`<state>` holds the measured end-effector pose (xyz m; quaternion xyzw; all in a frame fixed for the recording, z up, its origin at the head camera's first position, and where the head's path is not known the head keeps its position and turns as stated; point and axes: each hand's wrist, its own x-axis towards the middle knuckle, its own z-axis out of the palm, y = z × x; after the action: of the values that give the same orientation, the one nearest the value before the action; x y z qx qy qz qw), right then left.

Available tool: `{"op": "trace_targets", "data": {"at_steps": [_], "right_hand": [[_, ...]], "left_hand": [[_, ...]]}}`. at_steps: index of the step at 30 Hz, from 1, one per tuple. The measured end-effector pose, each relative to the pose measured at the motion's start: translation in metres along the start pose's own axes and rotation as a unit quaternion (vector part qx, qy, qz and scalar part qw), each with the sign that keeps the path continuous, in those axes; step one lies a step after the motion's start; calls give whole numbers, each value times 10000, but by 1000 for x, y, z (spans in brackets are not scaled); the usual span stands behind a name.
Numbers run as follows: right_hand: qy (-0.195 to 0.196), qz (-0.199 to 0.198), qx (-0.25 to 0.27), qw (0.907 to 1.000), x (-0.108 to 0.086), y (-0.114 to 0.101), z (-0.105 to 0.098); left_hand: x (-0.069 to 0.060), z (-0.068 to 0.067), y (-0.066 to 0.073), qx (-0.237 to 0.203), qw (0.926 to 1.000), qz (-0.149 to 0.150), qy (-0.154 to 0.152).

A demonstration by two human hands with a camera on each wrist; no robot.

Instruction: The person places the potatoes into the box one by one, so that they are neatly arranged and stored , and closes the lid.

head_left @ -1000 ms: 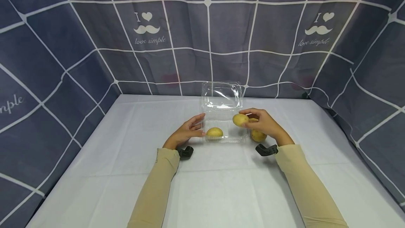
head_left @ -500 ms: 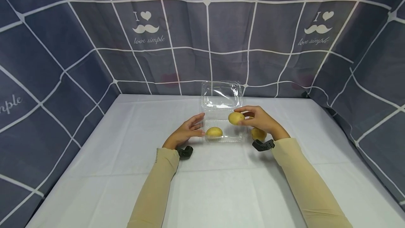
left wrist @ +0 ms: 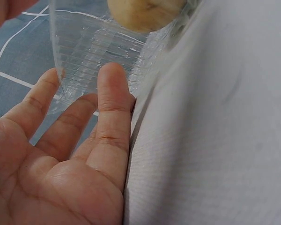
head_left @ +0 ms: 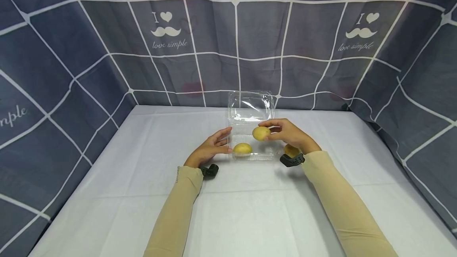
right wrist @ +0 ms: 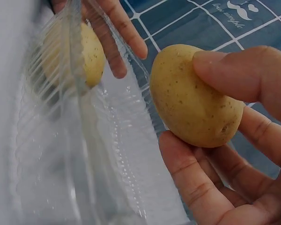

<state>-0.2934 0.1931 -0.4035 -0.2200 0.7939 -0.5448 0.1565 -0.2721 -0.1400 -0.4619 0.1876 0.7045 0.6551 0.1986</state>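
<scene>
A clear plastic clamshell container (head_left: 255, 156) stands on the table with its lid (head_left: 251, 108) raised at the back. One yellow potato (head_left: 242, 148) lies inside its near left corner. My right hand (head_left: 288, 134) pinches a second potato (right wrist: 194, 96) between thumb and fingers, above the container's inside. Against the container's left wall, my left hand (head_left: 210, 148) has its fingers spread and straight, the tips at the plastic; in the left wrist view that hand (left wrist: 65, 154) grips nothing. A further potato (head_left: 291, 150) sits just outside the right wall, partly hidden by my right wrist.
White cloth covers the table (head_left: 246, 217). A dark grey checked curtain (head_left: 214, 31) rises behind it and along both sides. Black wrist cameras are strapped under both wrists, the right one (head_left: 292, 160) close to the outside potato.
My right hand has carried its potato leftward, from the container's right edge to over its middle. The left hand and the container have stayed in place.
</scene>
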Motion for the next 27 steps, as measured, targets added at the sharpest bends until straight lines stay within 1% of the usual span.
{"op": "trace_targets", "data": {"at_steps": [3, 7, 12, 16, 23, 27], "right_hand": [[-10, 133, -104, 9999, 3, -2, 3], [-113, 221, -51, 9997, 8, -3, 6], [-252, 142, 80, 9996, 15, -5, 11], [-241, 99, 155, 9995, 20, -5, 14], [-227, 200, 620, 9976, 30, -1, 17], [-278, 253, 689, 9969, 33, 0, 19]], "left_hand": [[0, 1, 0, -45, 10000, 16, -18], [0, 1, -1, -71, 10000, 19, -5], [0, 0, -1, -63, 10000, -22, 29], [1, -1, -2, -111, 9999, 10, -38], [1, 0, 0, -119, 9999, 27, -79], [2, 0, 0, -137, 9998, 43, -102]]}}
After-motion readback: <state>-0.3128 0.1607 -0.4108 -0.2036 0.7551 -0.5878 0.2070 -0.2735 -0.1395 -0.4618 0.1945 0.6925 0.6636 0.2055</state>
